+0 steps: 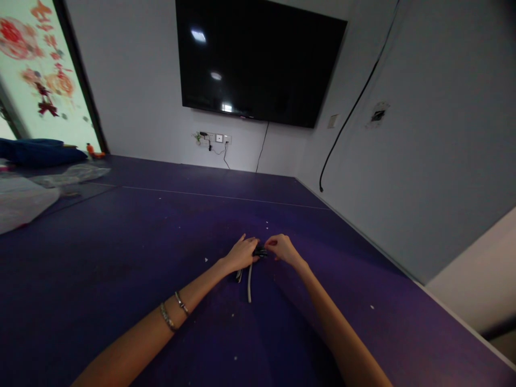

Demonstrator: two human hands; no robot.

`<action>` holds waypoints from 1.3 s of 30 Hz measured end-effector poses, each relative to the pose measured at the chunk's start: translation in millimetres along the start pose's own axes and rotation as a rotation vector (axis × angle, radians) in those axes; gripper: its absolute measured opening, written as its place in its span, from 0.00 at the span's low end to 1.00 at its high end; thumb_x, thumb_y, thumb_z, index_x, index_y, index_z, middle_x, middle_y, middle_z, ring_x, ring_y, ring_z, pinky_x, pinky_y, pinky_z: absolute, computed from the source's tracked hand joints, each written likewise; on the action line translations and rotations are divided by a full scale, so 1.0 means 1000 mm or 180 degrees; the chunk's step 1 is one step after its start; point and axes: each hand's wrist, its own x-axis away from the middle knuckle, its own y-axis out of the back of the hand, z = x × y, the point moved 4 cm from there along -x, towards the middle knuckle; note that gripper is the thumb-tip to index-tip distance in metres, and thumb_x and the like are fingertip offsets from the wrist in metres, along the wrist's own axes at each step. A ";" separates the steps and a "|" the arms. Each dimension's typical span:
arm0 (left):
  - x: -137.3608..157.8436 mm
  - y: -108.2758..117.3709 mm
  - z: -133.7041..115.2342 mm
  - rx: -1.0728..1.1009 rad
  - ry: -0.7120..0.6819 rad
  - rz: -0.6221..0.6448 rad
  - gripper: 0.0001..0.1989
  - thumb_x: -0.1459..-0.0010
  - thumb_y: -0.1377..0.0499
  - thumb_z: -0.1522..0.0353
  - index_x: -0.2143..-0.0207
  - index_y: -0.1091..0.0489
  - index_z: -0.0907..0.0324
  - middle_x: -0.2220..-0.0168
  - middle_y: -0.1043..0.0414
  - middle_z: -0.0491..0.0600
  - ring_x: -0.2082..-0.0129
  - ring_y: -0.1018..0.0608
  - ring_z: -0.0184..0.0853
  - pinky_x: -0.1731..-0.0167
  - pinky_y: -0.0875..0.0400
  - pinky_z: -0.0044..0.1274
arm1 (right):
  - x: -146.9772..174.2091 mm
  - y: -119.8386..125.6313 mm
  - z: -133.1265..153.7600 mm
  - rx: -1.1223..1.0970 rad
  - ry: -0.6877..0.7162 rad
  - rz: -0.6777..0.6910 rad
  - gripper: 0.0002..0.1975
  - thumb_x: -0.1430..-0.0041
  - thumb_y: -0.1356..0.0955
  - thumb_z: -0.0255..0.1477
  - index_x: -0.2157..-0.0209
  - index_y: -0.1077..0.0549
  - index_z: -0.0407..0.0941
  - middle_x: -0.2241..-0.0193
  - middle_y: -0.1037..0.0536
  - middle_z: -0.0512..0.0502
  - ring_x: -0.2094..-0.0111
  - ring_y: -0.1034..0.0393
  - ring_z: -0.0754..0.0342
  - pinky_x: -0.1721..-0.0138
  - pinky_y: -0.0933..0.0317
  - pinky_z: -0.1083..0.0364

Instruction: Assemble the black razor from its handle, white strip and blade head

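Note:
On the purple surface point(201, 226), my left hand point(242, 253) is closed over a small dark bundle point(260, 251), which looks like black cable but is partly covered by the fingers. A pale grey strip or cable point(250, 285) comes out from under this hand and points toward me. Beside it lies a shorter piece with dark and light parts point(239, 276), also partly hidden. My right hand point(282, 248) is just right of the bundle, thumb and fingertips pinched together at its end. Whatever is between those fingertips is too small to make out.
Clear plastic bags point(28, 199) and dark blue cloth point(44, 152) lie at the far left. Small white scraps point(371, 307) dot the surface. A black cable point(355, 105) hangs along the right wall. A television point(258, 59) is mounted above wall sockets point(219, 138).

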 end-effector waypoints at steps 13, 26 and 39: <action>0.002 0.002 -0.002 -0.0111 0.0058 -0.0017 0.19 0.48 0.42 0.68 0.53 0.39 0.63 0.51 0.33 0.56 0.47 0.33 0.38 0.43 0.50 0.34 | 0.000 -0.006 -0.002 -0.0079 -0.0043 0.0122 0.07 0.53 0.34 0.25 0.73 0.23 0.40 0.77 0.24 0.48 0.84 0.36 0.61 0.90 0.41 0.64; 0.002 0.004 -0.005 -0.0132 0.0073 0.0009 0.20 0.48 0.42 0.68 0.53 0.38 0.64 0.50 0.34 0.57 0.46 0.35 0.38 0.43 0.51 0.34 | -0.001 -0.010 -0.006 -0.0021 -0.0108 0.0055 0.07 0.55 0.34 0.23 0.74 0.23 0.40 0.78 0.24 0.48 0.85 0.37 0.61 0.91 0.43 0.64; 0.002 0.005 -0.006 -0.0174 0.0024 0.0017 0.17 0.50 0.42 0.67 0.56 0.36 0.62 0.54 0.31 0.54 0.49 0.33 0.38 0.44 0.50 0.33 | -0.001 -0.012 -0.003 0.0268 0.0355 0.0208 0.10 0.52 0.36 0.26 0.71 0.23 0.41 0.77 0.23 0.47 0.81 0.35 0.59 0.84 0.42 0.63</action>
